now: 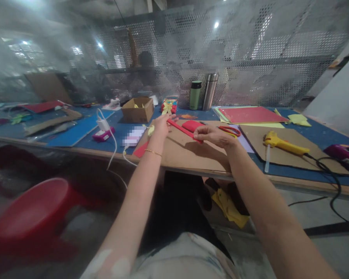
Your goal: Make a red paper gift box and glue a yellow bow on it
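Observation:
A narrow red strip (182, 129), perhaps paper or felt, stretches between my two hands above a cardboard sheet (192, 159). My left hand (163, 124) pinches its far left end, with some fingers extended. The near right end is gripped between thumb and fingers of my right hand (211, 135). Behind the strip lies a folded red piece (191, 125). Scissors with red and yellow handles (231, 131) rest just beyond my right hand. Another red piece (141, 149) lies at the cardboard's left edge, by my left forearm.
A yellow glue gun (285, 143) lies on cardboard at right, its cord trailing off the edge. A small box (137, 109), a green tumbler (195, 95) and a steel flask (210, 92) stand behind. Red sheets (256, 114) are stacked back right. A red stool (31, 209) is at lower left.

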A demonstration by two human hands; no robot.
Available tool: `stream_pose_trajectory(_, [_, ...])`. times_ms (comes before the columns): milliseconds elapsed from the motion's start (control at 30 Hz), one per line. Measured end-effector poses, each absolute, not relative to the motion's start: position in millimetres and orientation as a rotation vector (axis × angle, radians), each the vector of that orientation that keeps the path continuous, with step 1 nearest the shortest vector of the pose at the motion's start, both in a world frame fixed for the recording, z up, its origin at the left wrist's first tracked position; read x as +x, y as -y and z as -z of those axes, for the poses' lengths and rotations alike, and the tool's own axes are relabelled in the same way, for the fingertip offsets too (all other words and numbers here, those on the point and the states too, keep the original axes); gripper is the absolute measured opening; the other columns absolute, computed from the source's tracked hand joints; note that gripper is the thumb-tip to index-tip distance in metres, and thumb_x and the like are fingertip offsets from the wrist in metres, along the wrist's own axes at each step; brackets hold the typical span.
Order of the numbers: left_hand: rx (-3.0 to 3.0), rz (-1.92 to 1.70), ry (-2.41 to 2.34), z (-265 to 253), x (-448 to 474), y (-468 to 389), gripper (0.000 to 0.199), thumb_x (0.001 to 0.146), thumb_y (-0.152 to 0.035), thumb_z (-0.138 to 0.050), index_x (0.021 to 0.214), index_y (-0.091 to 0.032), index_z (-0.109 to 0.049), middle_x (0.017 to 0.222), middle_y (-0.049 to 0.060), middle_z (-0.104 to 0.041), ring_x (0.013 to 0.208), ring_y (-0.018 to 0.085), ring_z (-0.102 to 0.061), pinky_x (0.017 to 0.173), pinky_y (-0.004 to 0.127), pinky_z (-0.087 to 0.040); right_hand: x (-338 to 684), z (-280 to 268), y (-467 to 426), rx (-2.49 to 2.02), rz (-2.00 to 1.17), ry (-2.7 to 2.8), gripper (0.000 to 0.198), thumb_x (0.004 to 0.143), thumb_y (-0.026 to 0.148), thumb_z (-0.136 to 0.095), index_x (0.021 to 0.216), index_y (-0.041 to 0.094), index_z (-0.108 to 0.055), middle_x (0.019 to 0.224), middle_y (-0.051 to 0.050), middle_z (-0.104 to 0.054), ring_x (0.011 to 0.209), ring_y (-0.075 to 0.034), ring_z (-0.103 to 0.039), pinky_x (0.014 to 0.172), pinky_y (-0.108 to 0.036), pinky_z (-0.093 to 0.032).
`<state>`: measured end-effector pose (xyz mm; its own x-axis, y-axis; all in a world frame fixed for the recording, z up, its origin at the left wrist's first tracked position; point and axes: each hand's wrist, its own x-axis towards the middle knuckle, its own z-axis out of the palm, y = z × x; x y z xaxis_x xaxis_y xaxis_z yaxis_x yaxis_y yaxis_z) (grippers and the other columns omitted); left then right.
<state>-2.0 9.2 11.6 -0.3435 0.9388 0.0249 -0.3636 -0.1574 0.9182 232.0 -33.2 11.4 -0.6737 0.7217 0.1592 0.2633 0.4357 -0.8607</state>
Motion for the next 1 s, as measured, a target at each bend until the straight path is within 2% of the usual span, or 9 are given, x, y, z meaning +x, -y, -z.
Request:
stream_pose_trajectory(100, [1.049, -1.831, -1.33, -14.0, 4.8, 5.0, 0.043, 0.091, -0.009, -0.071, 0.131, -0.023, -0.066, 0.137, 0.014, -0.072, 0.141, 0.029, -0.061, 0.112, 0.038, -0.05, 235.2, -11.9, 32.1, -0.948, -1.134, 2.163, 0.043, 0.077, 0.06, -0.078, 0.068, 0.022, -0.06, 0.065, 0.0, -0.057, 0.066, -0.015, -0.049, 0.065, -0.031, -0.038])
stream_pose_trajectory(167, [1.372, -1.77, -1.302, -12.5, 14.1, 12.2, 0.033, 0.092, -0.016, -0.072, 0.125, -0.024, -0.07, 0.139, 0.014, -0.071, 0.149, 0.032, -0.051, 0.12, 0.041, -0.041, 236.8, -9.5, 28.6, -1.03, -1.11, 2.185, 0.042, 0.074, 0.059, -0.079, 0.066, 0.022, -0.059, 0.064, 0.001, -0.055, 0.065, -0.015, -0.048, 0.063, -0.031, -0.037])
stream_pose_trajectory(233, [1.628, -1.531, -1.258, -7.9, 25.5, 16.5, 0.014, 0.096, -0.025, -0.069, 0.108, -0.023, -0.076, 0.118, 0.012, -0.077, 0.14, 0.032, -0.056, 0.125, 0.044, -0.031, 239.1, -5.8, 23.8, -1.084, -1.089, 2.22, 0.041, 0.074, 0.059, -0.077, 0.067, 0.022, -0.059, 0.063, 0.001, -0.055, 0.065, -0.016, -0.048, 0.063, -0.032, -0.037])
stream_pose_trajectory(300, [1.705, -1.407, -1.251, -2.1, 34.7, 18.1, 0.02, 0.1, -0.034, -0.064, 0.092, -0.022, -0.078, 0.094, 0.012, -0.077, 0.123, 0.031, -0.063, 0.124, 0.045, -0.028, 242.8, -1.8, 18.6, -1.133, -1.027, 2.235, 0.038, 0.077, 0.057, -0.074, 0.068, 0.022, -0.062, 0.064, 0.0, -0.056, 0.066, -0.017, -0.049, 0.065, -0.032, -0.036])
stream_pose_trajectory(533, [1.801, -1.269, -1.268, 0.8, 27.4, 22.5, 0.034, 0.096, -0.03, -0.069, 0.063, -0.023, -0.064, 0.073, 0.01, -0.066, 0.102, 0.029, -0.064, 0.113, 0.044, -0.038, 254.7, 2.0, 9.8, -1.258, -0.733, 2.131, 0.034, 0.082, 0.047, -0.067, 0.061, 0.023, -0.056, 0.061, 0.0, -0.052, 0.064, -0.016, -0.046, 0.063, -0.032, -0.036])
stream_pose_trajectory(700, [2.027, -1.015, -1.368, 9.1, 18.6, 25.3, 0.042, 0.085, -0.017, -0.072, 0.049, -0.026, -0.052, 0.052, 0.002, -0.049, 0.081, 0.027, -0.064, 0.091, 0.035, -0.051, 249.7, -0.6, 14.4, -1.405, -0.778, 2.154, 0.03, 0.085, 0.044, -0.064, 0.064, 0.023, -0.06, 0.06, 0.0, -0.057, 0.061, -0.016, -0.051, 0.06, -0.031, -0.038])
stream_pose_trajectory(767, [2.034, -0.985, -1.43, 13.8, 18.6, 26.8, 0.041, 0.082, -0.015, -0.074, 0.049, -0.026, -0.051, 0.051, 0.002, -0.049, 0.081, 0.028, -0.066, 0.089, 0.036, -0.051, 245.7, -0.5, 13.8, -1.472, -0.646, 2.263, 0.027, 0.081, 0.038, -0.068, 0.061, 0.023, -0.058, 0.06, 0.001, -0.058, 0.064, -0.016, -0.053, 0.062, -0.029, -0.04])
stream_pose_trajectory(867, [2.114, -0.823, -1.625, 16.3, 18.9, 33.1, 0.037, 0.084, -0.021, -0.075, 0.055, -0.025, -0.051, 0.061, 0.006, -0.059, 0.089, 0.033, -0.069, 0.09, 0.04, -0.05, 240.7, 0.1, 10.6, -1.513, -0.561, 2.27, 0.024, 0.08, 0.029, -0.071, 0.061, 0.023, -0.058, 0.065, -0.001, -0.063, 0.07, -0.018, -0.058, 0.067, -0.029, -0.044])
stream_pose_trajectory(1000, [2.348, -0.713, -1.714, 13.9, 15.1, 47.3, 0.007, 0.09, -0.022, -0.071, 0.085, -0.024, -0.066, 0.095, 0.012, -0.072, 0.102, 0.034, -0.069, 0.095, 0.044, -0.049, 237.1, -1.2, 9.1, -1.533, -0.492, 2.275, 0.025, 0.082, 0.022, -0.074, 0.062, 0.024, -0.059, 0.071, -0.007, -0.07, 0.082, -0.023, -0.065, 0.076, -0.032, -0.048])
